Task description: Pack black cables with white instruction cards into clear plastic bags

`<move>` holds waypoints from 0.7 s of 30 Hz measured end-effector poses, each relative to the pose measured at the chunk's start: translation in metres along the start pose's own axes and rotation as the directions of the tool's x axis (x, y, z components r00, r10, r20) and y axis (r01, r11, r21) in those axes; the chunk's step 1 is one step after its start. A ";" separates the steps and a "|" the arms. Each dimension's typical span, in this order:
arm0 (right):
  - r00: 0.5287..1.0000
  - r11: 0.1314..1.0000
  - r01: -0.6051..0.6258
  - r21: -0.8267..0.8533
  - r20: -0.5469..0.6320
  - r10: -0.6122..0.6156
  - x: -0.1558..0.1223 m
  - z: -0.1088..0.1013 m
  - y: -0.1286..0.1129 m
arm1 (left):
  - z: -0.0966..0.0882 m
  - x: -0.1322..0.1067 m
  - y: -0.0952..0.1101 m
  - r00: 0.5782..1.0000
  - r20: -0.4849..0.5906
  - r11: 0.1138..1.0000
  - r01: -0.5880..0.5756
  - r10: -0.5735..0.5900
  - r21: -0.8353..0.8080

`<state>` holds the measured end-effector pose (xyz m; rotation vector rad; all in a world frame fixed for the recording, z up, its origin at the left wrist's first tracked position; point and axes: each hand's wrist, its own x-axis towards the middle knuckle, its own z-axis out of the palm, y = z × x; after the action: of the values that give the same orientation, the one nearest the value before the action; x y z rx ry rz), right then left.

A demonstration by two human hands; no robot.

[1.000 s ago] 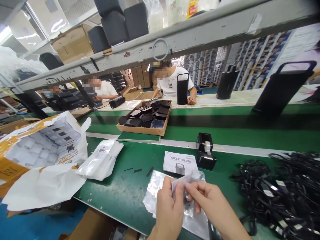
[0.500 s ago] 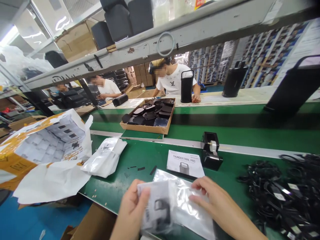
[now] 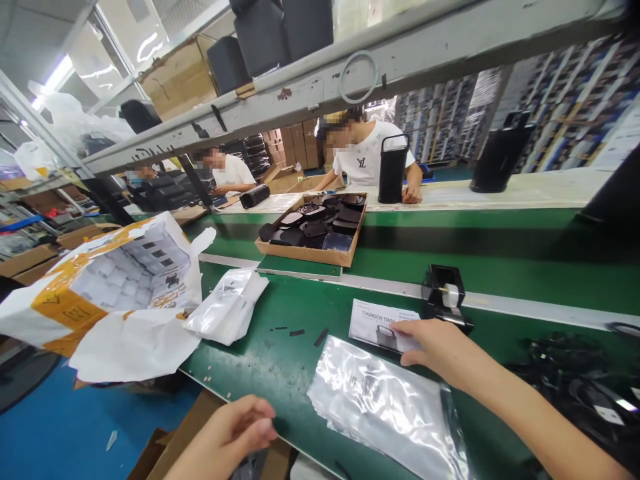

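Observation:
My right hand (image 3: pixel 440 350) reaches over a printed leaflet (image 3: pixel 373 320) marked "THUNDER TRAIL", its fingers stretched over the right end and the thumb apart from them. Whether they press on the paper I cannot tell. In front of the leaflet lies a stack of clear plastic bags (image 3: pixel 380 407). My left hand (image 3: pixel 235 427) is off the bench's near edge, loosely curled with a gap between thumb and fingers and nothing visible in it. Below it stands a cardboard box (image 3: pixel 187 430), with something pale and blurred partly hidden inside.
A black tape dispenser (image 3: pixel 444 297) stands behind my right hand, and a heap of black cables (image 3: pixel 565 387) lies at right. Farther left are filled white packets (image 3: pixel 227 310) and a torn open parcel (image 3: pixel 65 313). A tray of black parts (image 3: pixel 306 253) sits beyond; co-workers sit across.
The bagged leaflet has left my left hand, which has moved left and down past the bench edge. My right hand has gone from the plastic bags to the printed leaflet. The view has turned slightly left.

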<state>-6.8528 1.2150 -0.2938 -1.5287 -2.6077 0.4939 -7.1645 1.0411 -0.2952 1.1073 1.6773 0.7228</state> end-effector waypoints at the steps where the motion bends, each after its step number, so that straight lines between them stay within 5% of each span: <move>1: 1.000 1.000 0.004 0.004 0.006 -0.004 0.001 -0.002 0.001 | 0.016 0.007 0.014 0.994 0.107 0.998 -0.026 0.032 -0.063; 5: 0.999 0.999 0.039 -0.005 -0.007 -0.039 0.003 -0.001 -0.003 | 0.078 0.037 0.046 0.942 0.258 0.976 -0.215 0.216 -0.032; 8: 0.998 0.999 0.036 -0.025 -0.041 -0.037 0.003 0.005 -0.006 | 0.114 0.049 0.050 0.908 0.219 0.915 -0.387 0.356 0.118; 10: 0.998 0.999 0.031 -0.023 -0.058 -0.032 0.003 0.009 -0.006 | 0.129 0.051 0.046 0.850 0.196 0.830 -0.523 0.489 0.195; 14: 0.998 1.000 0.031 -0.004 -0.061 -0.031 0.005 0.013 -0.003 | 0.140 0.051 0.036 0.763 0.236 0.720 -0.647 0.602 0.251; 21: 0.999 0.998 0.049 0.039 -0.017 -0.048 0.014 0.008 0.006 | 0.137 0.050 0.039 0.787 0.216 0.753 -0.617 0.578 0.229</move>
<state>-6.8561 1.2276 -0.3047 -1.4481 -2.6002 0.5233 -7.0300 1.0982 -0.3311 1.9151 1.3268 0.7862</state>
